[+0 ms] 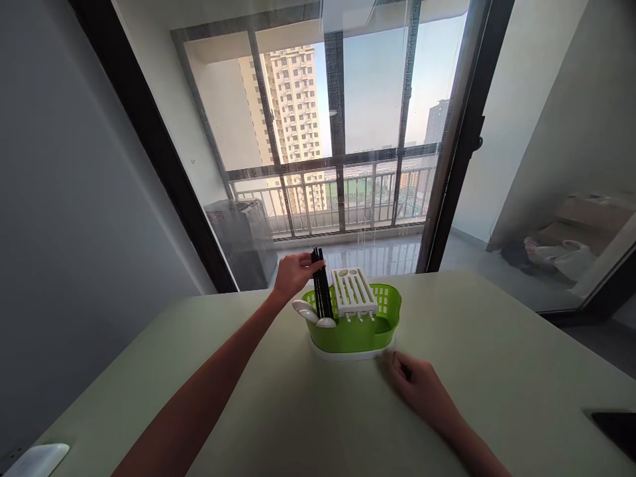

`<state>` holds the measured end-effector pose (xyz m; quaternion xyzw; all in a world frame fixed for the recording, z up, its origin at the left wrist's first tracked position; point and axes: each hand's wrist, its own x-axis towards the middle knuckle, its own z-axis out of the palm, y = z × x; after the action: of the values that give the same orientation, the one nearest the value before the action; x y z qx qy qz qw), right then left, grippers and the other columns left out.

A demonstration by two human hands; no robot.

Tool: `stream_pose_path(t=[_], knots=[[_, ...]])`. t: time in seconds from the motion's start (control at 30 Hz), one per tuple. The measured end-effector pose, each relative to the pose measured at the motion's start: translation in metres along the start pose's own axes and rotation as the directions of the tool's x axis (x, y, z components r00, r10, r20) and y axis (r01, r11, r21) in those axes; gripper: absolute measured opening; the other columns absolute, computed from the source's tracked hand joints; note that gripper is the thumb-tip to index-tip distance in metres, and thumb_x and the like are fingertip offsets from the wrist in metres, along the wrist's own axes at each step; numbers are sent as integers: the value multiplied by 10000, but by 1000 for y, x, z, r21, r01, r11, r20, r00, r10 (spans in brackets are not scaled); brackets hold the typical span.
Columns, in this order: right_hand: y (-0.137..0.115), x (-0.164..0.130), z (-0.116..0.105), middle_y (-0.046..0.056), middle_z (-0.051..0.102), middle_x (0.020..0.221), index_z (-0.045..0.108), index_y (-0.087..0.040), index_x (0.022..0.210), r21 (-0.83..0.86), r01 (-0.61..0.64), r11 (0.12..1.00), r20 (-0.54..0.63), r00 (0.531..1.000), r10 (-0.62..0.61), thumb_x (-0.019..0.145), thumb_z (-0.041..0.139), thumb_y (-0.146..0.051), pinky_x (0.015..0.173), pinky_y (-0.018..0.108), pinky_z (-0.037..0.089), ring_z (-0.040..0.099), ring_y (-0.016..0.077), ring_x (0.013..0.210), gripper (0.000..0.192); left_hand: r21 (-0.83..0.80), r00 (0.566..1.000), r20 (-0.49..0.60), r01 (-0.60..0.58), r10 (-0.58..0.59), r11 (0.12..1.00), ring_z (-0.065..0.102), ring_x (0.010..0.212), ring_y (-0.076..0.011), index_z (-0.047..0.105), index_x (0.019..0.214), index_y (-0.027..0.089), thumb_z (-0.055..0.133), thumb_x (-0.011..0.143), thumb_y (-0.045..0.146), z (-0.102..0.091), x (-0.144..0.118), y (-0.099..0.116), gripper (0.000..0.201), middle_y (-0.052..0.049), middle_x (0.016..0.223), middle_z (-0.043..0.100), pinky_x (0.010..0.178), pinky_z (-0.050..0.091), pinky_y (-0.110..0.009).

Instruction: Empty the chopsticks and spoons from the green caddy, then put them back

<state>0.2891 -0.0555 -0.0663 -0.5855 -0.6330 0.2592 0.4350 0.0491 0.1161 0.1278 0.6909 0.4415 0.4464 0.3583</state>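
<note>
From the head view, a green cutlery caddy (355, 331) sits just below the middle of the frame on a pale green table (497, 371), with a white slotted insert (354, 291) lying across its top and white spoons (311, 313) leaning out over its left rim. The left hand (293, 273), reaching in from the lower left, is pinched around the top of a bundle of black chopsticks (321, 286). The right hand (420, 381) lies loosely curled on the table just right of the caddy's white base, near or perhaps touching it; it grips nothing that I can see.

The step in hand looks to me like handling the chopsticks at the caddy's left compartment, whether seating or lifting them I cannot tell. Any next move would call for keeping the bundle together and travelling along its own length, clear of the spoons and the insert.

The chopsticks stand nearly upright, long axis running top to bottom of the frame, upper ends leaning slightly left and away, lower ends down inside the caddy.

At the lower left corner lies a white object (37, 458), and a dark one (616, 427) at the right edge.
</note>
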Motion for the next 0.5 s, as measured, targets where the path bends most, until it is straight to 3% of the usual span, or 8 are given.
stream_pose_path(t=[0.27, 0.5], knots=[[2, -1, 1, -60, 285, 594, 250, -250, 653, -1, -4, 1000, 12, 1000, 4, 928, 465, -485, 557, 267, 238, 308, 123, 601, 420, -107, 992, -123, 11, -24, 994, 781, 968, -330, 789, 983, 160, 918, 621, 517, -17, 10, 6, 525, -94, 955, 829, 832, 662, -423], [5, -1, 1, -60, 269, 608, 249, -251, 661, 7, -7, 1000, 14, 1000, 7, 915, 458, -446, 564, 269, 243, 302, 123, 608, 382, -303, 954, -286, -4, -87, 953, 782, 975, -275, 769, 955, 119, 922, 692, 373, -55, 19, 16, 396, -88, 970, 823, 880, 660, -373]])
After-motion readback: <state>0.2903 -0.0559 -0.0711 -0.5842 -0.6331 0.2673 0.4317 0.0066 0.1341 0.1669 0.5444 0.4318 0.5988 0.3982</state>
